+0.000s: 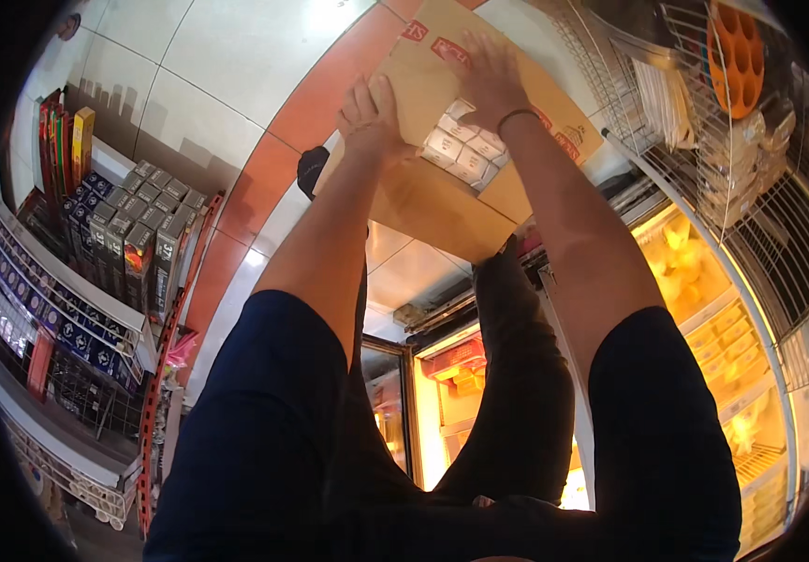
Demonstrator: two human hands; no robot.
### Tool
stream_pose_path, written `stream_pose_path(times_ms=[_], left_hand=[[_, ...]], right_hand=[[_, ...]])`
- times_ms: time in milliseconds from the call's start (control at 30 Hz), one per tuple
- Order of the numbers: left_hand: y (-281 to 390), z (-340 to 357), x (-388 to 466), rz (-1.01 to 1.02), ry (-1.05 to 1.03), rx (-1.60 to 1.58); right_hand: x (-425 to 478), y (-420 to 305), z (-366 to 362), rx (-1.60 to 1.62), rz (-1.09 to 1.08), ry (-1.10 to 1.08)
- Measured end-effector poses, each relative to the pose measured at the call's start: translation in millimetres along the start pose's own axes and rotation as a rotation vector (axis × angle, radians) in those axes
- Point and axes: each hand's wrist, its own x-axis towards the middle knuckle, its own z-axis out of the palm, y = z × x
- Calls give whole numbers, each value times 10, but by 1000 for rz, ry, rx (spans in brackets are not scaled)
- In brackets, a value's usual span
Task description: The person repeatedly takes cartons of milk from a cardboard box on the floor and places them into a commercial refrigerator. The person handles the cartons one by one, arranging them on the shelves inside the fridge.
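A brown cardboard carton (439, 204) with red print stands open before me, its flaps folded outward. Inside it, several small white packs (462, 151) lie packed in rows, partly hidden by the flaps and my hand. Across the far flap (432, 77) my right hand (492, 81) lies palm down with fingers spread, a dark band at the wrist. On the left side of the carton my left hand (369, 116) rests against the cardboard, fingers stretched away from me and thumb toward the opening. Neither hand has a pack in it.
At left, a shelf holds stacked grey boxes (145, 204) and dark blue boxes (85, 204). A lit display fridge (720, 330) stands at right, below a wire rack (784, 246) with an orange mould (734, 60). A fridge door (390, 400) stands open by my legs.
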Motion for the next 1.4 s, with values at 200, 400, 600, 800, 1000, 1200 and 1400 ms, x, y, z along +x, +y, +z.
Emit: stream_pose_path(times_ms=[200,400,600,800,1000,1200,1400], left_hand=[[-99,24,82,-2,-131,-67],[-120,-78,114,6,-241,-68],[-250,-136,130,100,-288,-118],[-232,-196,142,121,-301,-148],[-274,-210,122,119,-307,-185],[-245,-188,120,120,-302,-175],[-264,-198,117,125,-309,-187]], right_hand=[[-81,41,-31,-44,-53,42],[812,-342,-311,114,-276,247],[1332,-417,-667,-227,-328,-193],[1115,-535,-646,-372,-324,-152],[887,-830,-334,-307,-320,91],[1239,-1031,-559,-361,-264,-282],[1337,-1372,-832,-443,-118,-476]])
